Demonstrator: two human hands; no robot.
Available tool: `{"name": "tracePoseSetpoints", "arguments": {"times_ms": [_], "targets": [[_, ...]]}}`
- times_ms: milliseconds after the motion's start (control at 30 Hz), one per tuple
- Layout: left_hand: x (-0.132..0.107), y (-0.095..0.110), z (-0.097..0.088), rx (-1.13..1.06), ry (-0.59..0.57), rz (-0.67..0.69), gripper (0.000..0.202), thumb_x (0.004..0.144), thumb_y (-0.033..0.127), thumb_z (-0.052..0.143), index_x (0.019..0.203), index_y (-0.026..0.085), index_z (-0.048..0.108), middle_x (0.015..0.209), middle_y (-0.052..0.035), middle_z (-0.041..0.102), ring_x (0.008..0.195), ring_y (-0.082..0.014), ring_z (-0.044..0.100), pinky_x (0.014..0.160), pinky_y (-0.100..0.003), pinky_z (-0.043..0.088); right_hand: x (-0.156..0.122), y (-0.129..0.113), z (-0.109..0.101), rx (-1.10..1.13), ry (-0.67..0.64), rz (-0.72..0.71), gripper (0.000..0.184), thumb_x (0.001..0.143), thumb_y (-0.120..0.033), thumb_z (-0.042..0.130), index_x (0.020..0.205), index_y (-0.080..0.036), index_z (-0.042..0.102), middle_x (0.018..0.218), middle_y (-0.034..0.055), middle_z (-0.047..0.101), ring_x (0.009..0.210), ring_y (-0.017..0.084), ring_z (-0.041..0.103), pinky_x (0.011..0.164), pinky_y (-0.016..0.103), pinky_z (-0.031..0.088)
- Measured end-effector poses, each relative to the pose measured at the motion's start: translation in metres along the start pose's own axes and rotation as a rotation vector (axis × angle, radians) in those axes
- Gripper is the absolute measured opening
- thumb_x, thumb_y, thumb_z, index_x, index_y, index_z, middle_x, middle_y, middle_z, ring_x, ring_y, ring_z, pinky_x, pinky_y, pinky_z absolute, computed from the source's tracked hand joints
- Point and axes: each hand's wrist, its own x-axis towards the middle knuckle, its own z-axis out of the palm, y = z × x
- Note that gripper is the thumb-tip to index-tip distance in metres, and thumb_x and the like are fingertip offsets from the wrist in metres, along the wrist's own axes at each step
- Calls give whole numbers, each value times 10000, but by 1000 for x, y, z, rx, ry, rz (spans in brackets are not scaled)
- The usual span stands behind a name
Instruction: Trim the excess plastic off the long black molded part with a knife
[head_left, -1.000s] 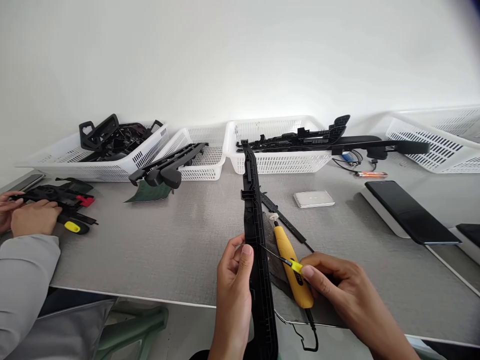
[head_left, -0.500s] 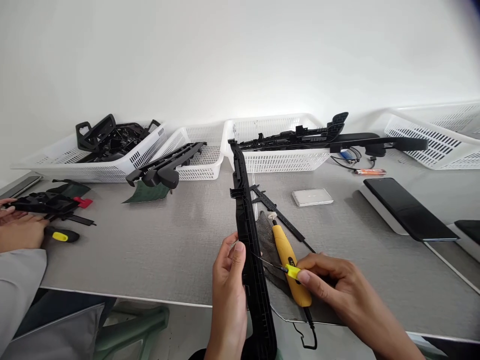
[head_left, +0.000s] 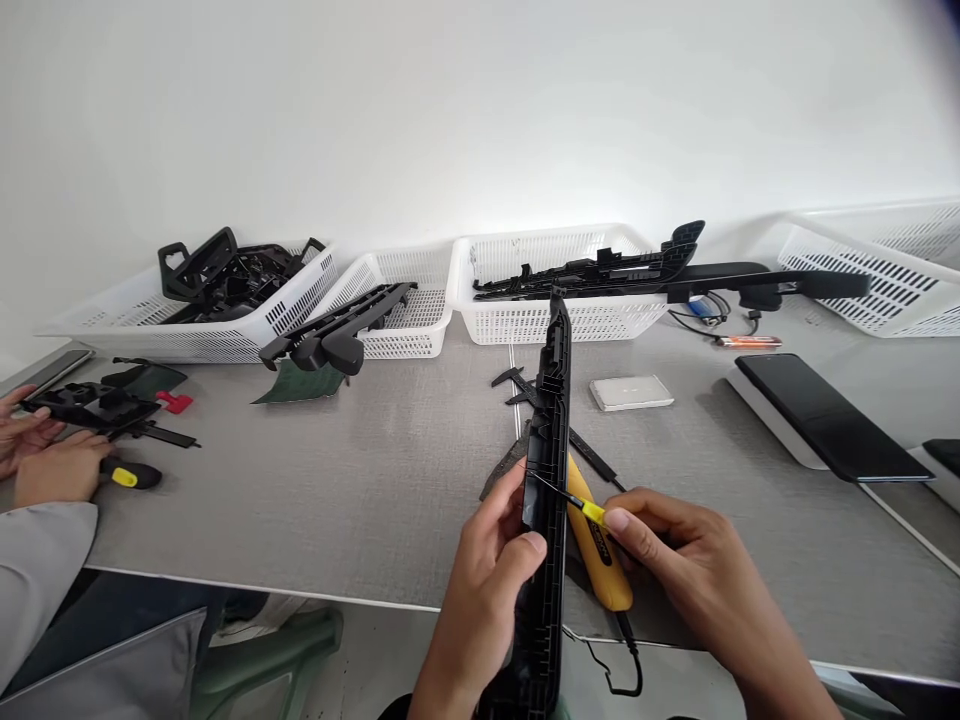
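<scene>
My left hand (head_left: pixel 491 590) is closed around a long black plastic trim piece (head_left: pixel 551 420), held upright with its ribbed inner side showing. Its lower end runs out of view at the bottom. In my right hand (head_left: pixel 679 560) is a slim hand tool (head_left: pixel 589 508) with a yellow part and a thin dark shaft, pinched between thumb and fingers. The thin tip reaches onto the trim piece, near my left fingertips. Behind both hands, a yellow corded power tool (head_left: pixel 604 560) lies on the table, partly covered by the trim piece.
Black calipers (head_left: pixel 592 458) lie behind the trim piece. White baskets (head_left: pixel 559 325) holding black parts line the wall. A phone (head_left: pixel 829 415), a white box (head_left: pixel 631 392) and an orange battery (head_left: pixel 748 342) are to the right. At left, another person's hands (head_left: pixel 60 465) hold a black part.
The trim piece has shifted right and turned more upright with my left hand. The tool's tip now lies over its inner side. My right hand has moved slightly right.
</scene>
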Motion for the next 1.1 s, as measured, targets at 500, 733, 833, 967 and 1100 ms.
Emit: {"name": "tracePoseSetpoints", "arguments": {"times_ms": [500, 733, 833, 967, 1100], "targets": [[1, 6, -13, -109, -48, 5, 676, 961, 342, 744, 1615, 262, 594, 1578, -96, 635, 1504, -354, 541, 1281, -456, 443, 8, -4, 6, -189, 368, -94, 483, 897, -723, 730, 895, -265, 882, 856, 22, 817, 737, 210, 691, 673, 261, 528], [-5, 19, -5, -190, 17, 11, 620, 945, 324, 726, 1559, 269, 664, 1536, -76, 672, 1502, -334, 554, 1304, -429, 425, 8, -13, 10, -181, 333, -130, 481, 889, -711, 734, 848, -253, 872, 777, 23, 789, 676, 207, 678, 617, 260, 512], [-9, 25, 0, -226, 26, 11, 639, 914, 321, 736, 1547, 258, 679, 1508, -82, 690, 1500, -344, 559, 1319, -447, 411, 7, -12, 11, -190, 336, -143, 499, 889, -744, 739, 832, -263, 862, 804, 24, 799, 714, 218, 702, 665, 261, 538], [-14, 24, -1, -282, 90, 6, 644, 914, 347, 769, 1546, 265, 676, 1512, -83, 692, 1507, -342, 562, 1313, -438, 426, 4, -10, 12, -186, 305, -166, 515, 893, -772, 749, 873, -271, 869, 901, 35, 827, 798, 242, 737, 707, 266, 566], [-18, 20, -4, -322, 129, 15, 645, 917, 363, 789, 1546, 277, 677, 1524, -93, 689, 1489, -357, 583, 1273, -453, 476, 0, -13, 6, -201, 193, -156, 498, 913, -750, 750, 918, -270, 880, 928, 44, 835, 807, 245, 751, 663, 250, 576]]}}
